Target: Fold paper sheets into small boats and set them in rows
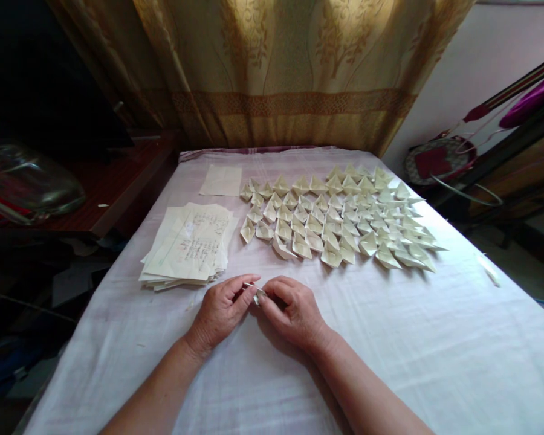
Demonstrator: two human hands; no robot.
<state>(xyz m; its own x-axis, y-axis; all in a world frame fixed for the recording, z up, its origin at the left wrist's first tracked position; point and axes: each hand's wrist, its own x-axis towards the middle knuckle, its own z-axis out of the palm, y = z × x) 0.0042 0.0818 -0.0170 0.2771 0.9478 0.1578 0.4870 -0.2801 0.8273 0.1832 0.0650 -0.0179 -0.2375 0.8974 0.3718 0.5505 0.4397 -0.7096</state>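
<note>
Between my two hands is a small piece of folded paper (258,295), mostly covered by fingers. My left hand (224,308) pinches its left side with thumb and forefinger. On the other side my right hand (292,307) grips it the same way, thumb nearest me. Beyond the hands, several rows of folded paper boats (315,223) stand close together on the cloth. A pile of loose paper sheets (185,244) with handwriting lies left of them, a little ahead of my left hand. Behind that pile rests a single blank paper square (222,180).
A white cloth (390,338) covers the table. At the back hangs a gold patterned curtain (290,60). To the left stands a dark red cabinet (131,187) with a clear glass-like object (31,181) on it. A round patterned bag (440,161) is at the right.
</note>
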